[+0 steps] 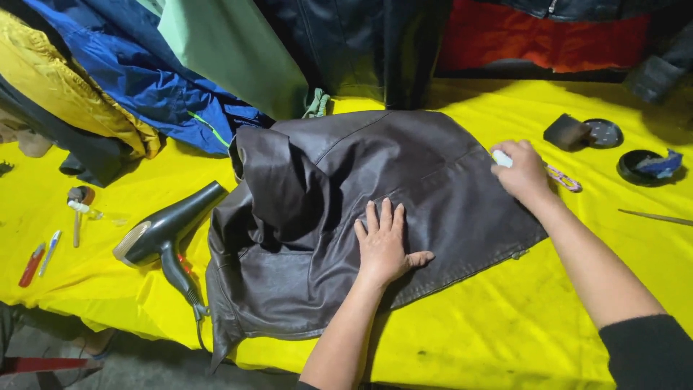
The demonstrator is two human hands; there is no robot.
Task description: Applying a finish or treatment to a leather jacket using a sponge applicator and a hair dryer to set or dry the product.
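Head view. Left hand (pixel 382 245) lies flat with fingers spread, palm pressed on the lower middle of a dark brown leather jacket (pixel 404 166); right hand (pixel 523 172) is curled about a small white object (pixel 502 158), its knuckles resting at the jacket's right edge, though what the object is cannot be told. Jacket is spread across a yellow cloth-covered table (pixel 505 325), one fold (pixel 278 180) raised at its left, so that it lies directly beneath the left palm and just inside the right hand. Leather of this kind is judged fairly heavy, supple rather than stiff, and smooth enough to slide on the cloth; a flat palm suits pinning it, while a hem, collar or seam would give the surest hold for lifting. Left of the jacket, apart from both hands, lies a black hair dryer (pixel 170 231); beyond the right hand sit two shallow dark dishes (pixel 628 148).
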